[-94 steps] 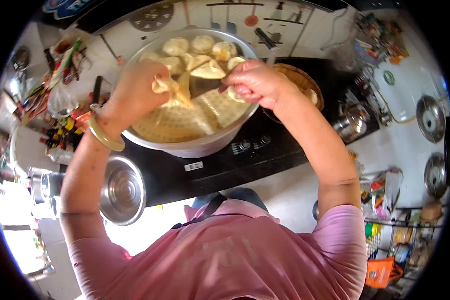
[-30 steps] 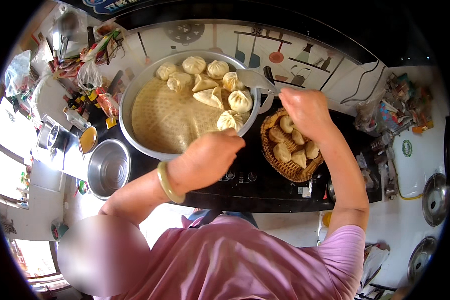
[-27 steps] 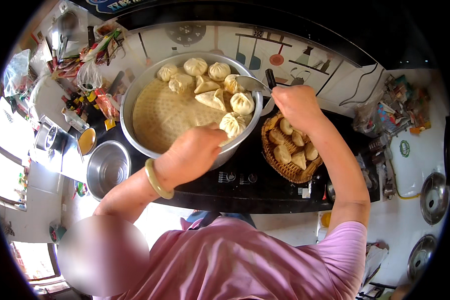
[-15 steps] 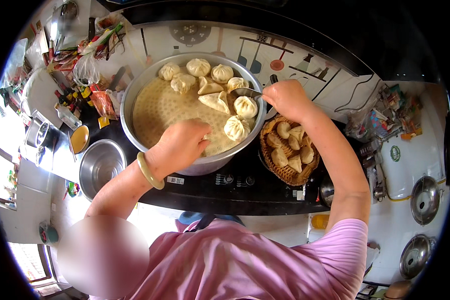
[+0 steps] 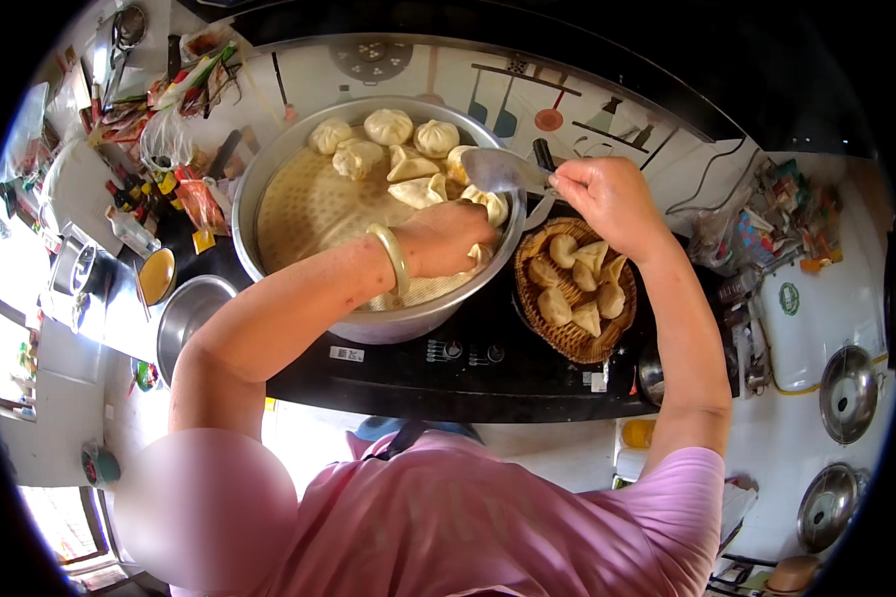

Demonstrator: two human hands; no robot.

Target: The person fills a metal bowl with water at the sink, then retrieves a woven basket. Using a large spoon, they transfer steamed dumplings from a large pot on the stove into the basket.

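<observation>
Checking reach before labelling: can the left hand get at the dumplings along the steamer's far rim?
Probably yes. The left hand is already inside the steamer pan; the far dumplings lie uncovered, and the spoon is off to the right.

Packages and labels around the stove

At the upper left of the frame lie several plastic packets [image 5: 184,189], red, orange and clear, next to small bottles [image 5: 129,229] with coloured labels. A small white sticker [image 5: 346,353] sits on the front edge of the black stove. At the right is a round green label [image 5: 788,298] on a white appliance, with mixed colourful wrappers [image 5: 801,214] above it.
</observation>
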